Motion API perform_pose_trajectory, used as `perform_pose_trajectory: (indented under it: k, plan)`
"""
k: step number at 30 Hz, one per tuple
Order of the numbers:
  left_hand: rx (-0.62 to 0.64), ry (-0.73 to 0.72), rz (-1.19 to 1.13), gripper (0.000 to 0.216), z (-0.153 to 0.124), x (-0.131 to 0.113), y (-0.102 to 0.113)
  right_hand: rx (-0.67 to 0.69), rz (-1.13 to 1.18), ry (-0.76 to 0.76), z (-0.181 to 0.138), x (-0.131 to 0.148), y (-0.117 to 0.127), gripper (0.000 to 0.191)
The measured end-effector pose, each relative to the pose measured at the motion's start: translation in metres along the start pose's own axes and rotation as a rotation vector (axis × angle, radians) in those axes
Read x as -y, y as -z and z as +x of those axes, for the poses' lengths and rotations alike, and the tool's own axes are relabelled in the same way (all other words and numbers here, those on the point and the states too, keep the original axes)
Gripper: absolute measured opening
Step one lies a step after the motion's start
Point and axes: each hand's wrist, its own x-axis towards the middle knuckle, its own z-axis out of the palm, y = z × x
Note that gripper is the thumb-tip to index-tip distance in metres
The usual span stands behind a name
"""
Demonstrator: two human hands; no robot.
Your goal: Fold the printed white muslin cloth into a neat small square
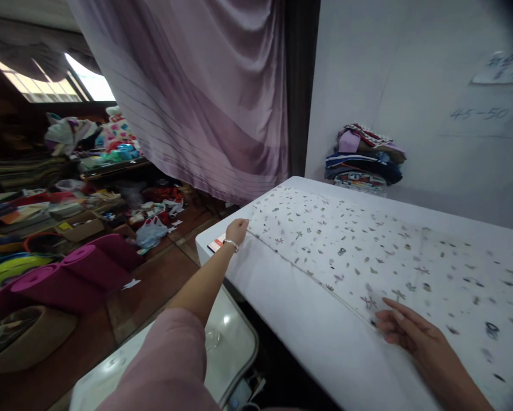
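Note:
A white printed fabric (368, 251) with small dark motifs lies spread along a long white table (282, 297). My left hand (237, 230) reaches out to the fabric's far corner, fingers closed on its edge; a bracelet is on the wrist. My right hand (404, 328) rests flat on the fabric's near edge, fingers stretched out and pressing it down. A small red and white card (216, 243) lies at the table corner beside my left wrist.
A stack of folded clothes (363, 160) sits at the table's far end against the white wall. A mauve curtain (205, 97) hangs behind. On the floor at left are magenta fabric rolls (72, 274), boxes and clutter. A small white table (231, 342) stands below my arm.

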Motion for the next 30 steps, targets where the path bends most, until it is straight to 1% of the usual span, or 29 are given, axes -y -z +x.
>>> perform_pose_trajectory:
  k: [4,6,9,11,13,15,16,18,21,23,26,28,30]
  plan:
    - [0.151,-0.298,-0.072,0.023,-0.041,-0.041,-0.032,-0.01,-0.191,0.126,-0.013,0.009,-0.004,0.051]
    - [0.213,-0.459,-0.074,0.019,-0.061,-0.056,-0.044,0.01,-0.341,0.205,-0.021,0.01,0.0,0.05]
    - [0.249,-0.694,-0.028,0.02,-0.082,-0.071,-0.055,-0.014,-0.637,0.336,-0.03,0.003,0.021,0.044]
    - [0.253,-0.794,0.015,0.026,-0.089,-0.077,-0.059,-0.074,-0.83,0.439,-0.033,-0.007,0.041,0.038]
    - [0.259,-0.845,0.048,0.033,-0.093,-0.081,-0.061,-0.106,-0.994,0.58,-0.034,-0.019,0.063,0.033]
    - [0.27,-0.884,0.081,0.04,-0.096,-0.081,-0.062,-0.13,-1.114,0.743,-0.036,-0.029,0.08,0.031]
    - [0.277,-0.889,0.089,0.042,-0.096,-0.08,-0.062,-0.143,-1.161,0.809,-0.038,-0.033,0.085,0.031]
    - [0.285,-0.891,0.102,0.044,-0.095,-0.078,-0.061,-0.161,-1.244,0.881,-0.047,-0.035,0.089,0.031]
    - [0.288,-0.863,0.101,0.042,-0.088,-0.073,-0.059,-0.14,-1.349,0.881,-0.06,-0.032,0.084,0.03]
    - [0.279,-0.821,0.152,0.04,-0.083,-0.073,-0.059,-0.113,-1.385,0.851,-0.066,-0.028,0.08,0.03]
    - [0.267,-0.794,0.192,0.039,-0.086,-0.079,-0.061,-0.093,-1.397,0.823,-0.068,-0.023,0.074,0.031]
    - [0.276,-0.85,0.145,0.034,-0.097,-0.088,-0.062,-0.08,-1.39,0.809,-0.068,-0.02,0.069,0.032]
    - [0.296,-0.938,0.086,0.028,-0.112,-0.1,-0.064,-0.051,-1.376,0.802,-0.065,-0.017,0.062,0.032]
